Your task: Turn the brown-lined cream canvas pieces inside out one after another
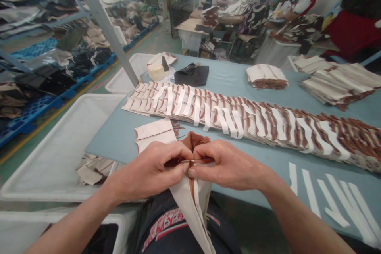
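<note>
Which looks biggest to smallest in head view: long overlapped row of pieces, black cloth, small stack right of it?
1. long overlapped row.
2. small stack and black cloth: look about alike, not ranked.

Folded piece [190,198] in both hands: matt cream fabric backing, brown suede-like face. Table [232,83] cover: smooth matt blue-grey. Strips [330,202]: white, paper-like. Bin [59,154]: white plastic, slightly glossy.

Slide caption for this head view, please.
Left hand and right hand pinch a brown-and-cream piece at the blue table, before a row of taped pieces.
</note>
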A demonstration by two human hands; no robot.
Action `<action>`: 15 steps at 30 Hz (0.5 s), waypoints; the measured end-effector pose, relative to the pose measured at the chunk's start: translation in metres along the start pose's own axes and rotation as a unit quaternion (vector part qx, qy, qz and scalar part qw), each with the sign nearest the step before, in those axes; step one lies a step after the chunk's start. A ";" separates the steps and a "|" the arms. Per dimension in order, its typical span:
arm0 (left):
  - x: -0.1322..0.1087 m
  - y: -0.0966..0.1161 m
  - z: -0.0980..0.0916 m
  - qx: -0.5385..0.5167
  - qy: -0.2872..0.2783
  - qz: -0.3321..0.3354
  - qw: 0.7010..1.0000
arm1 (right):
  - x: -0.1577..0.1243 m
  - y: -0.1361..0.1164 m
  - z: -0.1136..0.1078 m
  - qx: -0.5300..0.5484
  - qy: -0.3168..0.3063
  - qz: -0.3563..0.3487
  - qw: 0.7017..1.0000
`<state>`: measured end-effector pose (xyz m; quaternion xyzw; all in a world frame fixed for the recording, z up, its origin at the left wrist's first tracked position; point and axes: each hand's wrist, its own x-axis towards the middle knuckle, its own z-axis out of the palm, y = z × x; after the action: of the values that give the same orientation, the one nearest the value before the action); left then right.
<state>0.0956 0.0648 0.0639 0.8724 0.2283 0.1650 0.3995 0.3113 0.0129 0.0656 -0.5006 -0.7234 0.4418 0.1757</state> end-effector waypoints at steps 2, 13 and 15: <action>-0.002 -0.002 0.002 0.013 0.003 0.013 1.000 | -0.001 0.003 0.000 0.014 0.000 -0.004 1.000; 0.001 -0.008 0.008 -0.015 0.004 0.024 1.000 | -0.001 0.021 0.000 0.094 -0.007 -0.021 0.995; 0.002 -0.010 0.009 -0.008 0.008 0.027 1.000 | -0.001 0.023 -0.001 0.108 -0.010 -0.016 0.994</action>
<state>0.0990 0.0662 0.0508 0.8735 0.2068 0.1843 0.4002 0.3252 0.0152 0.0469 -0.4629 -0.6811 0.5192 0.2286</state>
